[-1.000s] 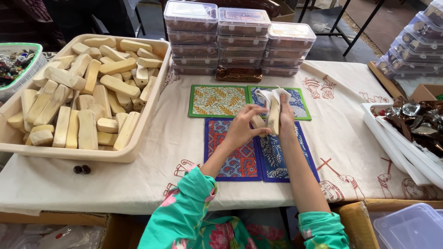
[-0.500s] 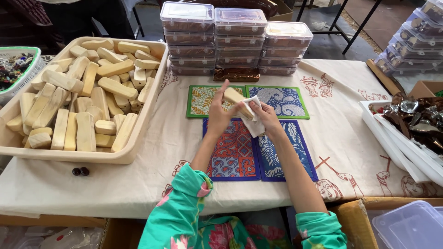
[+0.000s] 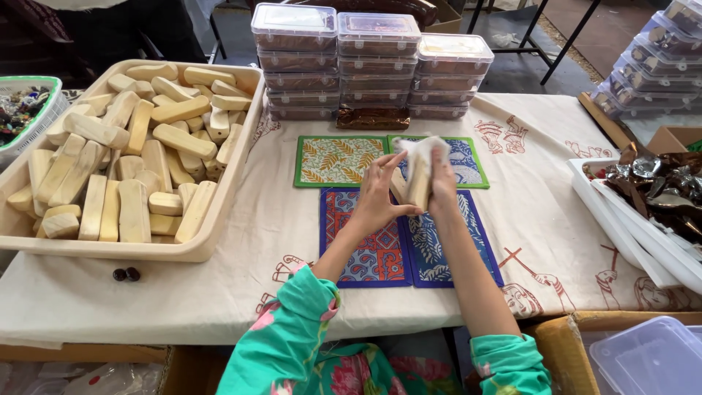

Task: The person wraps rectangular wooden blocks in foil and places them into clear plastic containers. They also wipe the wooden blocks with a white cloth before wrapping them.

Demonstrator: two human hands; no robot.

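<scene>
My left hand (image 3: 379,197) holds the lower end of a pale wooden block (image 3: 417,188), which stands nearly upright above the patterned mats. My right hand (image 3: 443,189) presses a white cloth (image 3: 420,152) over the block's top and right side. Both hands hover over the blue-bordered mat (image 3: 369,249) and the blue leaf-print mat (image 3: 453,252). A big beige tray (image 3: 216,227) on the left holds several similar wooden blocks (image 3: 110,157).
Stacked clear lidded boxes (image 3: 373,62) stand at the back, more at far right (image 3: 654,66). A white tray with shiny dark wrappers (image 3: 658,194) sits right. Two green-bordered mats (image 3: 338,159) lie behind my hands. Two dark beads (image 3: 126,274) lie near the front edge.
The block has swung from tilted to nearly upright. My right hand moved the cloth from below the block up over its top.
</scene>
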